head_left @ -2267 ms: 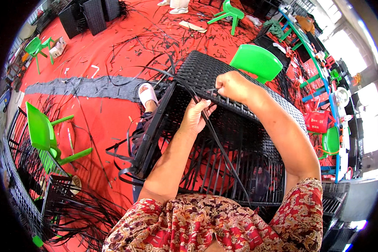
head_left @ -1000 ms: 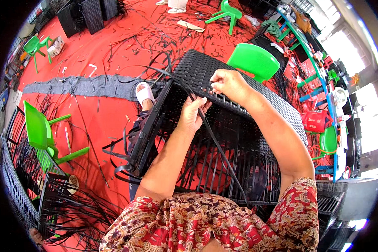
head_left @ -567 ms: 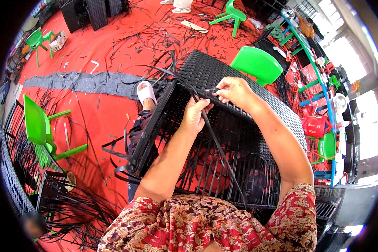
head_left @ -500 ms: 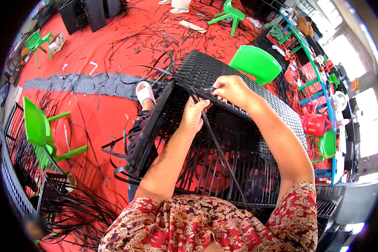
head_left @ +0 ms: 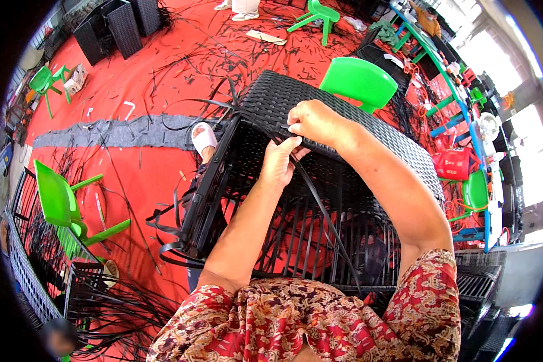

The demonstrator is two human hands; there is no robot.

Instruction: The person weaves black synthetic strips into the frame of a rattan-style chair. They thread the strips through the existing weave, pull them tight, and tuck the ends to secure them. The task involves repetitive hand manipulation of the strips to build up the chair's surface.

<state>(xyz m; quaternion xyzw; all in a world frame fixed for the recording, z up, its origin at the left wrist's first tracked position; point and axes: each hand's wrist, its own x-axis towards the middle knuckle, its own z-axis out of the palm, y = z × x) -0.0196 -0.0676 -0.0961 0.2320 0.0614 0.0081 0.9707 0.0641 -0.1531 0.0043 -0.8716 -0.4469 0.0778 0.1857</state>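
Observation:
A black woven wicker piece point(head_left: 277, 90) lies across my lap, its woven panel facing up and a framework of black bars under it. My left hand point(head_left: 277, 164) is closed at the panel's near edge, thumb and fingers pinching a long flat black plastic strip point(head_left: 320, 202) that trails down toward my body. Just above it, my right hand point(head_left: 317, 123) rests on the weave with its fingers curled tight. Something small and thin shows at those fingertips, too little to tell if it is a tool or a strip end. Loose strips point(head_left: 214, 102) curl off the left corner.
Green plastic chairs stand ahead point(head_left: 362, 81) and at the left point(head_left: 54, 196). Strip offcuts litter the red floor covering point(head_left: 145, 181), crossed by a grey cloth band point(head_left: 120, 133). Black wicker pieces point(head_left: 123, 30) stand far left. A person's white shoes point(head_left: 245, 16) show at the top.
The whole view has shifted slightly. My two hands are closer together at the panel's edge, the right fingers now just above the left thumb. The left hand still grips the strip.

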